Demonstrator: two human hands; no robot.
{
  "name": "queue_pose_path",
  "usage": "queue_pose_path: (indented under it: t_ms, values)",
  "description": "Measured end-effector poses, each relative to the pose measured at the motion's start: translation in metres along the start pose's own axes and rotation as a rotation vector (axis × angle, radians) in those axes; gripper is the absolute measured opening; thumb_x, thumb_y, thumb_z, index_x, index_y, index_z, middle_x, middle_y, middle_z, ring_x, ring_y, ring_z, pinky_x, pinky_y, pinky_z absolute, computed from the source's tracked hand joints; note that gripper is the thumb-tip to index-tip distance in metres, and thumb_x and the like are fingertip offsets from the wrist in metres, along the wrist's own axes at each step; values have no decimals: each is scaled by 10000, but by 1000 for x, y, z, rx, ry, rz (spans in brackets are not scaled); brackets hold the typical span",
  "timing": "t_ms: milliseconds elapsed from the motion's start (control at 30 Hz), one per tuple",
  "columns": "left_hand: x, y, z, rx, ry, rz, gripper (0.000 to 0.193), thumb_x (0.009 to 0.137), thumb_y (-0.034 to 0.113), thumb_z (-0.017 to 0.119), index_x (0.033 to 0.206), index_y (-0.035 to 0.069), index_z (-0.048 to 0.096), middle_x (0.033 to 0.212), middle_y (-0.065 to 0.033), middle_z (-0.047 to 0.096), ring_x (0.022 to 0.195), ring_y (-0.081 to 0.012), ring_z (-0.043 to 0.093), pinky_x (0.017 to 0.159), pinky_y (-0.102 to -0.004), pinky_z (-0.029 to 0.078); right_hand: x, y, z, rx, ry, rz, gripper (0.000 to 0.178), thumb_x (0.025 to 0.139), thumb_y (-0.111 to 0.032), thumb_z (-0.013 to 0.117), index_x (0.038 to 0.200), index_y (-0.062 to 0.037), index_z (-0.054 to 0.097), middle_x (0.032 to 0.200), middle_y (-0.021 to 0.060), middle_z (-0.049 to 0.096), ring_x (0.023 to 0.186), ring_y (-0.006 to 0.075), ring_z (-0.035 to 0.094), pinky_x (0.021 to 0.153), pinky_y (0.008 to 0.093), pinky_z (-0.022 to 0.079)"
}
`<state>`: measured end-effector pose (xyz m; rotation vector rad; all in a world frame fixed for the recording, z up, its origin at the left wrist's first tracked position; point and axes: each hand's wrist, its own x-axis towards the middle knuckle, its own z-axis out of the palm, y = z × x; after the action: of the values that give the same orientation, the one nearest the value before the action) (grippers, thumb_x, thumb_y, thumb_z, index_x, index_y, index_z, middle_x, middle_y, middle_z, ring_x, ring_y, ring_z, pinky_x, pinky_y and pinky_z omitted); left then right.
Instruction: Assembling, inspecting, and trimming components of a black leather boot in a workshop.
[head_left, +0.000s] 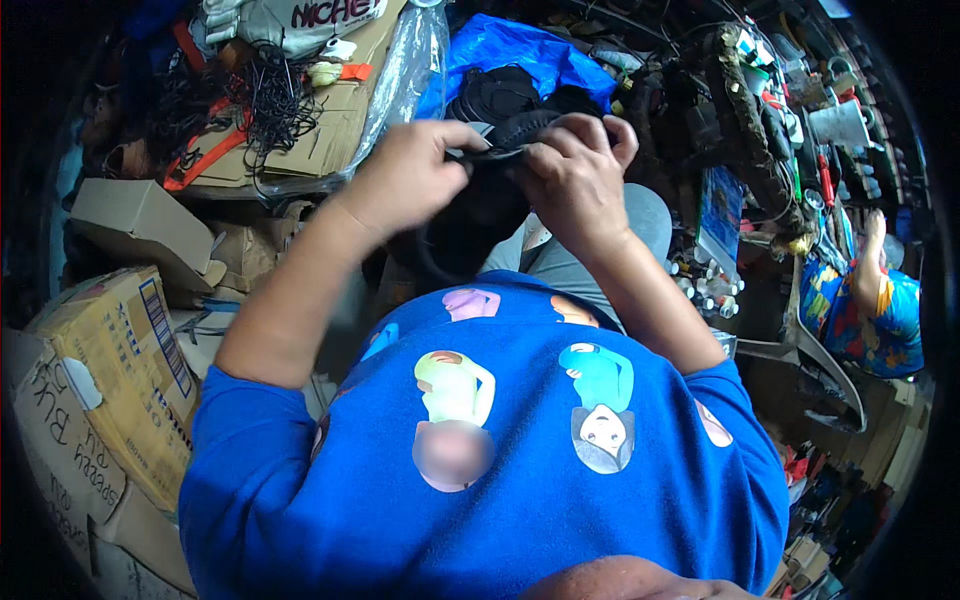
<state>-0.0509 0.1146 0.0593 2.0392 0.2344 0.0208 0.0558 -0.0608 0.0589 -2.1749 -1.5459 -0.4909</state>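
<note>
Up in front of me I hold a black, soft-looking piece with a stitched edge [470, 215]; it resembles a shoe upper, but its exact kind is unclear. My left hand [415, 175] pinches its rim between thumb and fingers. On the opposite side, my right hand [580, 175] has its fingers curled closed over the same rim. The dark body of the piece hangs below both hands, above my grey-trousered legs. Just beyond them, several black ridged pieces [495, 95] lie on a blue plastic sheet [535, 50].
At the far left, tangled black laces [280, 100] and orange straps [205, 155] lie on flat cardboard [340, 125]. Cardboard boxes [130, 360] stand at my left. Small bottles [710, 290] and a white mug [840, 125] are on the right, where another person [870, 310] in colourful clothing sits.
</note>
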Motion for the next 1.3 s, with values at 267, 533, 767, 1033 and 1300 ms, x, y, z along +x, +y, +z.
queue_pose_path:
  t_ms: [267,533,767,1033,1300]
  values:
    - [63,21,-32,786,-459,537,331,635,-56,508,824,147,690,1050,-50,537,1087,-249,457,948,-389,313,-9,22,-32,646,-119,407,154,695,-121,699,844,-85,678,840,79,620,774,268,597,705,355,461]
    - [50,-42,33,328,-186,272,420,664,29,550,1070,109,624,1089,-105,530,1069,-267,480,956,-378,333,-29,41,28,346,-179,78,114,708,-190,685,803,-126,687,861,38,645,856,231,596,764,360,435]
    - [41,-62,33,213,-64,293,464,780,238,619,1218,146,498,1093,-102,525,1063,-254,468,955,-349,346,-25,31,40,219,-274,-1,93,737,-207,626,810,-164,664,801,25,609,852,211,575,788,365,388]
    - [51,-79,25,-50,-113,107,540,746,219,692,1211,72,458,1050,-115,526,1045,-215,473,935,-336,358,-19,26,54,88,-391,-123,98,749,-136,557,818,-158,624,799,28,573,841,214,555,753,359,391]
    - [61,-91,28,284,-125,141,387,721,363,703,935,43,655,966,-116,577,959,-259,465,886,-333,364,-24,33,36,-36,-457,-68,79,766,-144,534,820,-141,592,800,17,573,842,215,552,763,372,380]
